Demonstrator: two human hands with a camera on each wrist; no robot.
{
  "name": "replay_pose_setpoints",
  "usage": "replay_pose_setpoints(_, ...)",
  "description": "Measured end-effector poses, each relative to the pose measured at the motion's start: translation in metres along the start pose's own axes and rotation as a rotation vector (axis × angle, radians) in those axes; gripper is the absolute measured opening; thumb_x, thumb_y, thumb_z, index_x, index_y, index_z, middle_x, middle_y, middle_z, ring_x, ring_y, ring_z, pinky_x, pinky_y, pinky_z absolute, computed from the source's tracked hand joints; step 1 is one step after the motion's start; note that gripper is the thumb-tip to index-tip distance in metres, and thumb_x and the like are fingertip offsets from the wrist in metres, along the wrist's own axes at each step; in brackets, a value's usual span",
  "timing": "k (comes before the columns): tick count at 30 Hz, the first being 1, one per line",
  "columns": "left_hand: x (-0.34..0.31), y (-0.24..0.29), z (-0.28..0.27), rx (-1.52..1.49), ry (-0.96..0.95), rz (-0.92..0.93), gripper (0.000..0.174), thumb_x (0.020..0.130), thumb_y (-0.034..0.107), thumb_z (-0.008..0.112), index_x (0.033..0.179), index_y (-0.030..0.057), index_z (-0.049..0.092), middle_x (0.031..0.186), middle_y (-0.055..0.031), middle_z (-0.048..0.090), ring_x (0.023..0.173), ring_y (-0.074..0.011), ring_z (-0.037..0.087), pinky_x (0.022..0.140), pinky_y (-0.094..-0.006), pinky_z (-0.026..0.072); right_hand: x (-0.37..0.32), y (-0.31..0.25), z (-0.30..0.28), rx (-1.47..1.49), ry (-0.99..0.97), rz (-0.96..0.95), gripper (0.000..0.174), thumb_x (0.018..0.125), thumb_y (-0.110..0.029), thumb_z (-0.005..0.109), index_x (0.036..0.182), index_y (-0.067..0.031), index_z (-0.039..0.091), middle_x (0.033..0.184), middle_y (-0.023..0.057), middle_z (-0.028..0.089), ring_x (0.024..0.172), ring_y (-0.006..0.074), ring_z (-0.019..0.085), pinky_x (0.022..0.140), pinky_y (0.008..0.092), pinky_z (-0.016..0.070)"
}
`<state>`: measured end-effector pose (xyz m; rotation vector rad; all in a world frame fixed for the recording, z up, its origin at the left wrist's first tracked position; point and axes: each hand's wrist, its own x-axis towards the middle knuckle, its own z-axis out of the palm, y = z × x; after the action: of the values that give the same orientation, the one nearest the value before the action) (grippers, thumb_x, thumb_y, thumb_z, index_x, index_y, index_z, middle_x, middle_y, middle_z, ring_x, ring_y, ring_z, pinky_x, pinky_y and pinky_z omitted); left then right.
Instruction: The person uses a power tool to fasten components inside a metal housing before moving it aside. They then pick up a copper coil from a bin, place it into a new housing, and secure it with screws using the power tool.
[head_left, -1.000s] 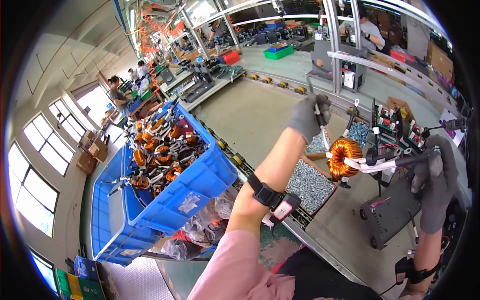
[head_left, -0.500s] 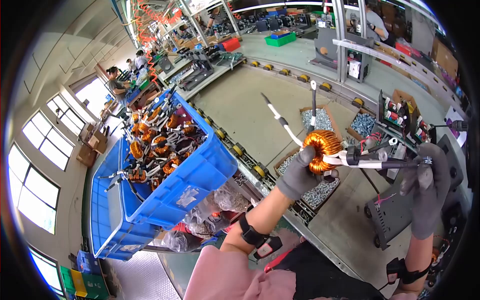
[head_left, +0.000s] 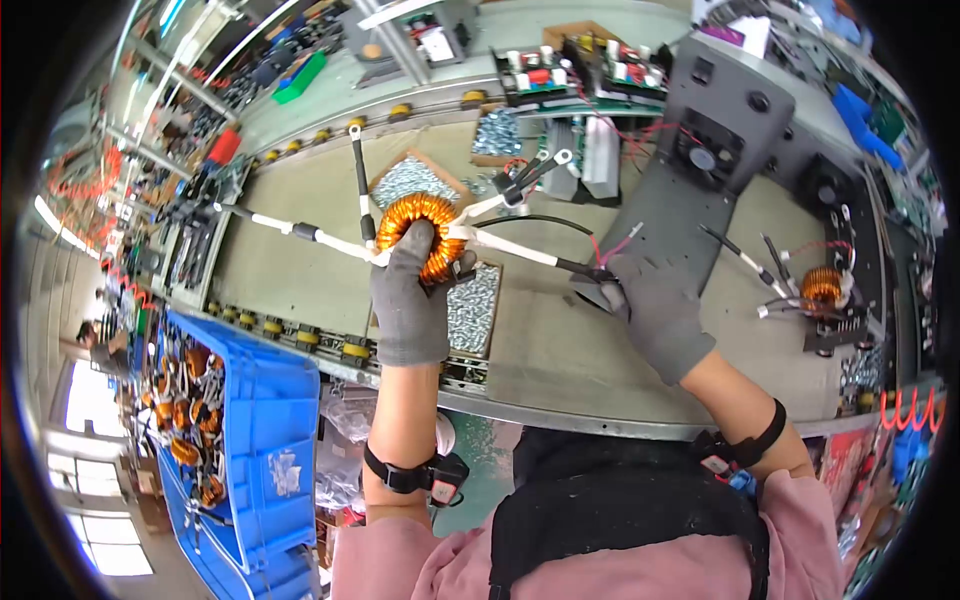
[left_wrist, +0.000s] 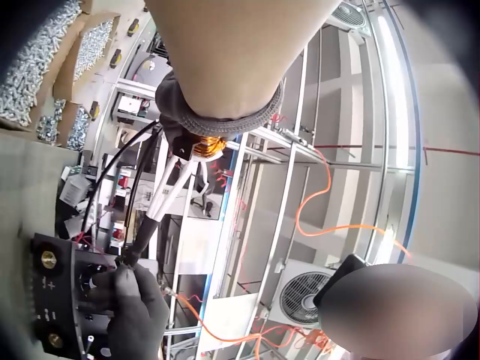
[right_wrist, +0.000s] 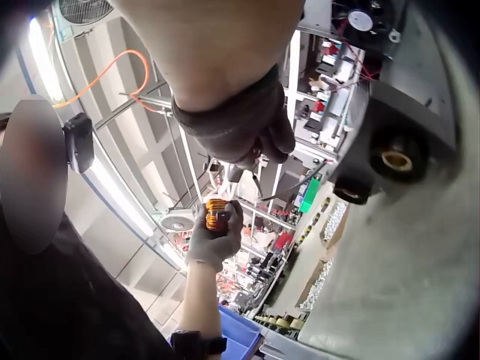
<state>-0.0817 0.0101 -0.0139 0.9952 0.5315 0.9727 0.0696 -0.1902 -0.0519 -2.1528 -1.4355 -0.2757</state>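
A copper-wound toroidal coil [head_left: 441, 208] with white-sleeved, black-ended leads is above the bench in the head view. My gloved left hand [head_left: 410, 310] grips it, thumb over the ring's front. One lead runs right to my gloved right hand [head_left: 660, 310], which pinches its dark end [head_left: 580, 268] close over a grey metal chassis [head_left: 650, 225]. Other leads stick out left and up, ending in ring terminals. In the left wrist view the right hand's fingers [left_wrist: 127, 281] are at the lead's tip; the coil is partly hidden. The right wrist view shows the coil [right_wrist: 213, 216] in the left hand.
Cardboard boxes of screws [head_left: 472, 318] lie on the bench beneath the coil. Circuit boards [head_left: 535, 78] stand behind. A second coil [head_left: 822, 287] sits at the right on another chassis. A blue crate [head_left: 270, 400] of coils stands at lower left.
The head view has swung right. My left hand moved from a lead to the coil's ring and grips it. My right hand, holding the lead's end, is now over the chassis.
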Motion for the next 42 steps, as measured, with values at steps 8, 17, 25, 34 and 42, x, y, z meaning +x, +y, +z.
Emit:
replay_pose_setpoints(8,-0.032,-0.005,0.027,0.096,-0.269,-0.204,0.047,0.085,0.026,0.064,0.119,-0.0037,0.050,0.100,-0.0144,0.063,0.084,-0.0221,0.065,0.067,-0.0341,0.0562,-0.068,0.020,-0.054,0.257,-0.241,0.040,0.022,0.080,-0.020,0.066,0.099,-0.0101,0.060,0.085,0.0074,0.061,0.084,0.0274,0.058,0.070,0.0397,0.0470)
replay_pose_setpoints(17,-0.048,-0.035,0.073,0.258,-0.301,-0.142,0.056,0.078,0.025,0.072,0.119,-0.0061,0.050,0.104,-0.0157,0.063,0.089,-0.0244,0.066,0.079,-0.0377,0.0567,-0.086,0.075,-0.075,0.255,-0.435,0.170,0.031,0.080,-0.015,0.065,0.110,-0.0140,0.063,0.095,0.0063,0.061,0.090,0.0269,0.058,0.077,0.0396,0.0470)
replay_pose_setpoints(25,-0.045,-0.035,0.063,0.268,-0.267,-0.249,0.058,0.077,0.030,0.072,0.118,-0.0051,0.052,0.100,-0.0141,0.064,0.088,-0.0236,0.066,0.076,-0.0365,0.0562,-0.080,0.085,-0.067,0.522,-0.494,0.244,0.028,0.078,-0.009,0.065,0.105,-0.0136,0.067,0.097,0.0072,0.060,0.093,0.0271,0.057,0.079,0.0379,0.0467)
replay_pose_setpoints(34,-0.052,-0.031,0.048,0.289,-0.226,-0.328,0.060,0.076,0.031,0.074,0.120,-0.0033,0.051,0.102,-0.0137,0.064,0.089,-0.0246,0.066,0.077,-0.0372,0.0564,-0.082,0.091,-0.050,0.736,-0.540,0.398,0.022,0.077,-0.026,0.072,0.090,-0.0091,0.069,0.087,0.0094,0.056,0.085,0.0291,0.056,0.074,0.0394,0.0458)
replay_pose_setpoints(42,-0.057,-0.026,0.038,0.258,-0.285,-0.350,0.058,0.078,0.028,0.073,0.121,-0.0039,0.050,0.103,-0.0138,0.063,0.090,-0.0245,0.065,0.080,-0.0380,0.0556,-0.072,0.079,-0.056,0.407,-0.582,0.452,0.038,0.080,-0.048,0.066,0.088,-0.0112,0.067,0.090,0.0078,0.056,0.088,0.0274,0.059,0.077,0.0421,0.0453)
